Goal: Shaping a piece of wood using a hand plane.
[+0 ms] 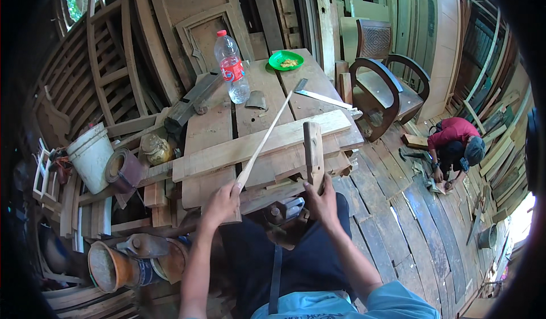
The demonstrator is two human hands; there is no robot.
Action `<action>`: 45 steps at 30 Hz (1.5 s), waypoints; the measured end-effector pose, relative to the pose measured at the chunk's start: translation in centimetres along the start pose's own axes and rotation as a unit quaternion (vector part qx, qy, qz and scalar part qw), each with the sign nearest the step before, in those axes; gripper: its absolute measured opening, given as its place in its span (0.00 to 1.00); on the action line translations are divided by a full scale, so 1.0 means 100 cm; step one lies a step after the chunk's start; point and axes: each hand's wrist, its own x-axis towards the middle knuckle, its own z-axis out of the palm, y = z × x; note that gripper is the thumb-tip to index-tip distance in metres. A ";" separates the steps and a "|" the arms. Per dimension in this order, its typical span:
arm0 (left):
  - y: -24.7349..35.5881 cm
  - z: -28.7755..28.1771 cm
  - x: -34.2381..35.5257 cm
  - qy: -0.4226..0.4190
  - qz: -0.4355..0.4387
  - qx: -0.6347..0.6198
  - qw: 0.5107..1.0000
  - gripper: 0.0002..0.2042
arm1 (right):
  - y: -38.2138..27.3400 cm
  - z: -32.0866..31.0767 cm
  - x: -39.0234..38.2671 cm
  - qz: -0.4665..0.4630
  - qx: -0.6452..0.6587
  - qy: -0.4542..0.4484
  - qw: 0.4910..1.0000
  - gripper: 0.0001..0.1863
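Stick clamped in left hand, block in right hand; forearms stretched forward.

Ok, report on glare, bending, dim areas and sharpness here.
Head view: the right edge burns out to white; head view: the floorboards curve toward the rim, and black surrounds the image; head view: the lower left is dim, while the left hand and right hand look fairly sharp.
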 end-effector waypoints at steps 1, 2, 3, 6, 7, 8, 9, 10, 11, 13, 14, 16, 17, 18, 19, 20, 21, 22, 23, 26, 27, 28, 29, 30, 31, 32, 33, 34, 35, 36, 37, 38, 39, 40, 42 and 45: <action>0.001 -0.003 -0.001 0.000 0.001 -0.001 1.000 0.19 | -0.001 -0.008 0.006 0.017 -0.035 -0.009 0.999 0.31; 0.001 -0.004 -0.001 -0.032 -0.018 -0.016 0.999 0.18 | 0.000 -0.014 0.010 0.009 -0.100 -0.020 0.995 0.36; 0.000 -0.004 -0.002 -0.065 -0.038 -0.031 0.997 0.17 | -0.001 -0.020 0.015 0.009 -0.101 -0.019 0.995 0.36; -0.015 0.025 -0.026 -0.036 -0.028 0.032 0.998 0.14 | 0.001 -0.028 0.021 -0.131 -0.191 -0.044 0.972 0.41; -0.017 0.035 -0.035 0.031 0.031 0.106 0.993 0.14 | -0.003 -0.029 0.024 -0.131 -0.191 -0.046 0.972 0.41; -0.007 0.039 -0.042 0.025 0.012 0.060 0.998 0.14 | -0.008 -0.034 0.029 -0.119 -0.245 -0.106 0.956 0.38; -0.007 0.044 -0.043 0.023 0.010 0.057 0.998 0.14 | -0.013 -0.036 0.033 -0.107 -0.297 -0.166 0.934 0.35; -0.007 0.049 -0.046 0.016 -0.007 0.050 0.999 0.14 | -0.017 -0.035 0.036 -0.146 -0.313 -0.173 0.922 0.31; -0.007 0.053 -0.048 0.010 -0.025 0.043 0.999 0.15 | -0.024 -0.033 0.039 -0.146 -0.315 -0.179 0.921 0.31; -0.004 0.057 -0.053 0.022 -0.031 0.045 0.998 0.14 | -0.041 -0.031 0.045 -0.198 -0.355 -0.258 0.876 0.30; -0.001 0.058 -0.056 0.022 -0.036 0.053 0.998 0.13 | -0.042 -0.029 0.049 -0.227 -0.392 -0.277 0.847 0.29; 0.004 0.059 -0.061 0.023 -0.040 0.060 0.997 0.13 | -0.038 -0.028 0.063 -0.240 -0.413 -0.308 0.823 0.29; 0.005 0.058 -0.065 0.030 -0.052 0.071 0.996 0.12 | -0.033 -0.027 0.071 -0.252 -0.432 -0.336 0.798 0.28; 0.004 0.058 -0.068 0.037 -0.062 0.081 0.994 0.12 | -0.023 -0.026 0.080 -0.258 -0.428 -0.318 0.806 0.28; 0.001 0.059 -0.070 0.039 -0.064 0.079 0.994 0.12 | -0.029 -0.025 0.089 -0.233 -0.447 -0.309 0.806 0.28; 0.000 0.062 -0.070 0.039 -0.059 0.073 0.995 0.12 | -0.011 -0.029 0.109 -0.246 -0.427 -0.263 0.829 0.28; 0.002 0.065 -0.071 0.037 -0.053 0.065 0.996 0.13 | 0.004 -0.033 0.127 -0.257 -0.407 -0.216 0.849 0.28; 0.001 0.067 -0.072 0.036 -0.056 0.062 0.996 0.13 | -0.013 -0.032 0.133 -0.199 -0.408 -0.227 0.862 0.27; 0.000 0.067 -0.071 0.038 -0.060 0.057 0.996 0.13 | -0.017 -0.029 0.127 -0.199 -0.408 -0.229 0.861 0.27; -0.003 0.065 -0.071 0.040 -0.066 0.067 0.995 0.13 | -0.039 -0.023 0.099 -0.182 -0.457 -0.375 0.785 0.25; -0.003 0.064 -0.070 0.040 -0.067 0.080 0.994 0.13 | -0.002 -0.026 0.102 -0.317 -0.360 -0.398 0.782 0.24; -0.006 0.064 -0.071 0.041 -0.072 0.081 0.993 0.13 | -0.029 -0.024 0.097 -0.320 -0.419 -0.424 0.737 0.24; -0.005 0.067 -0.070 0.041 -0.079 0.093 0.992 0.12 | -0.061 -0.029 0.097 -0.317 -0.478 -0.443 0.689 0.24; -0.004 0.070 -0.069 0.040 -0.087 0.105 0.990 0.12 | -0.031 -0.029 0.129 -0.338 -0.456 -0.399 0.721 0.24; 0.002 0.071 -0.067 0.034 -0.078 0.104 0.991 0.12 | -0.005 -0.036 0.159 -0.353 -0.437 -0.347 0.751 0.23; 0.001 0.068 -0.069 0.035 -0.082 0.110 0.990 0.12 | -0.028 -0.030 0.162 -0.209 -0.528 -0.290 0.770 0.21; 0.007 0.068 -0.068 0.038 -0.075 0.112 0.990 0.12 | -0.019 -0.038 0.172 -0.243 -0.413 -0.250 0.841 0.17; 0.006 0.066 -0.069 0.041 -0.074 0.115 0.990 0.12 | -0.014 -0.035 0.171 -0.268 -0.400 -0.286 0.828 0.16; 0.006 0.065 -0.068 0.039 -0.070 0.121 0.989 0.12 | -0.009 -0.032 0.169 -0.297 -0.385 -0.319 0.813 0.16; 0.005 0.063 -0.068 0.037 -0.066 0.128 0.989 0.12 | 0.011 -0.028 0.164 -0.318 -0.443 -0.340 0.766 0.16; -0.003 0.063 -0.072 0.044 -0.074 0.132 0.987 0.12 | -0.011 -0.020 0.138 -0.302 -0.397 -0.447 0.743 0.16; -0.003 0.066 -0.073 0.043 -0.074 0.125 0.989 0.12 | -0.010 -0.023 0.146 -0.306 -0.398 -0.442 0.744 0.16; -0.001 0.066 -0.071 0.041 -0.074 0.117 0.989 0.12 | -0.006 -0.026 0.157 -0.359 -0.405 -0.434 0.720 0.20; 0.004 0.067 -0.070 0.031 -0.084 0.093 0.992 0.12 | -0.003 -0.033 0.162 -0.404 -0.413 -0.428 0.695 0.26; 0.003 0.063 -0.073 0.031 -0.082 0.097 0.991 0.12 | -0.029 -0.030 0.173 -0.269 -0.459 -0.361 0.766 0.29; 0.003 0.060 -0.069 0.028 -0.062 0.095 0.993 0.13 | -0.010 -0.034 0.175 -0.295 -0.407 -0.391 0.771 0.29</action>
